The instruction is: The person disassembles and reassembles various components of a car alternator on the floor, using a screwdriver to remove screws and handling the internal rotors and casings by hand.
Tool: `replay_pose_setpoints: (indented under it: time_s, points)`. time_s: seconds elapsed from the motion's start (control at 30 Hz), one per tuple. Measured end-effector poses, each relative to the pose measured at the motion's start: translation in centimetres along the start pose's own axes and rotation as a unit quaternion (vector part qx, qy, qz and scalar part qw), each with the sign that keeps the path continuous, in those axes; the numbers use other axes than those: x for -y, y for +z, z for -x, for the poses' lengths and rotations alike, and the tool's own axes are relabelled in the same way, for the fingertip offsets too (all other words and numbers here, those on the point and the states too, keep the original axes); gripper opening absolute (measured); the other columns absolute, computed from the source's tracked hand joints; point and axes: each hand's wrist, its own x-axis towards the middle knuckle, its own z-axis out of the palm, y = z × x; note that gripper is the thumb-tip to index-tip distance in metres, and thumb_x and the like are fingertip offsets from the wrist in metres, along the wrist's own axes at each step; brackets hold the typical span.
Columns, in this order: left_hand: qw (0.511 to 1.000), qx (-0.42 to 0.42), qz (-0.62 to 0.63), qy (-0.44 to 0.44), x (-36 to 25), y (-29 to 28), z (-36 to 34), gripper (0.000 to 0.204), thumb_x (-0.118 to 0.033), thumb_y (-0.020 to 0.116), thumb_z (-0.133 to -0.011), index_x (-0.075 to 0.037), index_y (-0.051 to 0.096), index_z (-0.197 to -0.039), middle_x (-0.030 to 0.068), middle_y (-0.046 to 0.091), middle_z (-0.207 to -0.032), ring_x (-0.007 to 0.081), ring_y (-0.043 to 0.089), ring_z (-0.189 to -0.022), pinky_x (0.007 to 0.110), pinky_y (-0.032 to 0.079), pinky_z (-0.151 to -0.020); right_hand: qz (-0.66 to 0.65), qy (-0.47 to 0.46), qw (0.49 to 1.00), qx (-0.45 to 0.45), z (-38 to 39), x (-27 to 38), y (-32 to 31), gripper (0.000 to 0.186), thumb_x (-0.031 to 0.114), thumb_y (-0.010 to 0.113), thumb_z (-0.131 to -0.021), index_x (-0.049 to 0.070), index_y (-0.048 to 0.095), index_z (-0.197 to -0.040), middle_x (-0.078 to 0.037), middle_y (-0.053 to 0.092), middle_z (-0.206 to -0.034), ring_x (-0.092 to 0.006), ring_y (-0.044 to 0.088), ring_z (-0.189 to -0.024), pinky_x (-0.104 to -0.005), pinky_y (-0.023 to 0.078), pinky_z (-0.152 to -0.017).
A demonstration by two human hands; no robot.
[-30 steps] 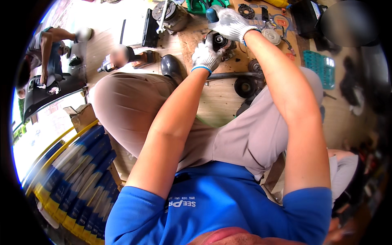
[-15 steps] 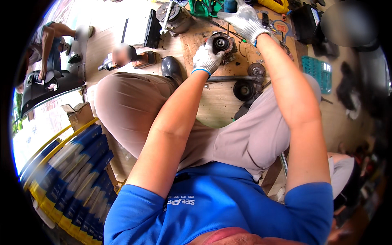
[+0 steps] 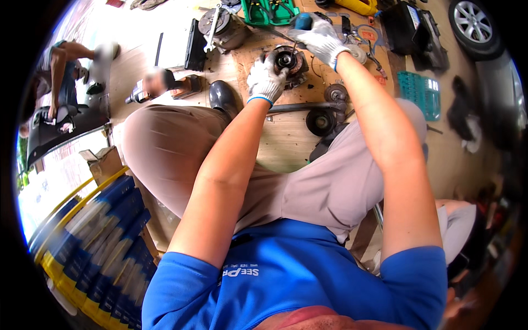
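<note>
My left hand [image 3: 265,81], in a white knit glove with dark-stained fingers, grips the near left side of a metal part with a round black pulley [image 3: 285,60]. The part rests on a brown board [image 3: 240,59]. My right hand [image 3: 324,43], also gloved, is closed around a screwdriver with a blue-teal handle [image 3: 303,22]. Its thin shaft slants down to the far right side of the pulley; whether the tip touches is too small to tell. Nearer my knee lie a second black pulley [image 3: 320,122] and a round rusty part [image 3: 335,93].
A spanner [image 3: 212,30] leans on a cylindrical metal unit [image 3: 231,32]. Beyond are a green tool case [image 3: 268,12] and a black box [image 3: 400,27]. A teal socket case [image 3: 419,94] and a car wheel [image 3: 471,23] are right. A power tool [image 3: 151,87] and another person [image 3: 60,71] are left.
The screwdriver and my right hand have come down nearer the pulley, and the shaft now slants to it. My left hand still grips the part. The whole view has shifted slightly.
</note>
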Motion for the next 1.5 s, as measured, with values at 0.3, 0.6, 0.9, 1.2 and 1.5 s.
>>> replay_pose_setpoints:
  time_s: [0.3, 0.6, 0.9, 1.2, 1.5]
  points:
    - [0.996, 0.069, 0.050, -0.003, 0.0, -0.2, -0.8, 0.056, -0.037, 0.072, -0.091, -0.013, 0.060, -0.140, 0.0231, 0.067, -0.126, 0.0397, 0.065, -0.115, 0.046, 0.051, -0.100, -0.282, 0.045, 0.958, -0.009, 1.8, -1.5, 0.9, 0.034, 0.024, 0.085, -0.079, 0.010, 0.073, -0.108, -0.008, 0.075, -0.098, -0.0169, 0.068, -0.088, -0.0323, 0.054, -0.085]
    - [0.997, 0.048, 0.066, 0.006, 0.6, 0.4, -1.5, 0.054, -0.037, 0.071, -0.092, -0.012, 0.061, -0.139, 0.0236, 0.069, -0.126, 0.0380, 0.067, -0.116, 0.044, 0.052, -0.100, -0.499, -0.021, 0.864, -0.059, 2.0, -3.6, -0.4, 0.016, 0.013, 0.077, -0.089, 0.003, 0.070, -0.100, -0.005, 0.072, -0.095, -0.0168, 0.069, -0.085, -0.0325, 0.056, -0.077]
    - [0.989, -0.083, 0.083, -0.087, 2.8, 1.8, -1.9, 0.057, -0.034, 0.063, -0.099, -0.003, 0.053, -0.145, 0.0304, 0.063, -0.134, 0.0405, 0.063, -0.124, 0.044, 0.051, -0.101, -0.341, 0.008, 0.939, -0.044, 4.1, 0.4, -3.3, 0.018, 0.013, 0.077, -0.089, 0.007, 0.073, -0.106, -0.003, 0.072, -0.095, -0.0135, 0.066, -0.085, -0.0296, 0.053, -0.076]
    - [0.960, -0.001, 0.178, -0.216, 7.0, 2.0, -2.2, 0.066, -0.045, 0.055, -0.100, 0.003, 0.052, -0.145, 0.0277, 0.067, -0.130, 0.0396, 0.063, -0.123, 0.040, 0.048, -0.104, 0.238, 0.183, 0.943, 0.141, 4.7, -8.4, -0.9, 0.051, 0.044, 0.051, -0.103, 0.004, 0.068, -0.130, -0.021, 0.066, -0.134, -0.0367, 0.068, -0.119, -0.0499, 0.053, -0.101]
    - [0.991, 0.108, -0.073, -0.030, 7.3, 2.0, -1.2, 0.050, -0.031, 0.049, -0.105, 0.003, 0.058, -0.140, 0.0298, 0.064, -0.132, 0.0368, 0.064, -0.123, 0.039, 0.050, -0.103, 0.312, 0.352, 0.869, 0.153, 7.3, -18.6, 0.1, 0.043, 0.040, 0.057, -0.103, 0.012, 0.069, -0.134, -0.013, 0.065, -0.140, -0.0305, 0.065, -0.127, -0.0482, 0.053, -0.101]
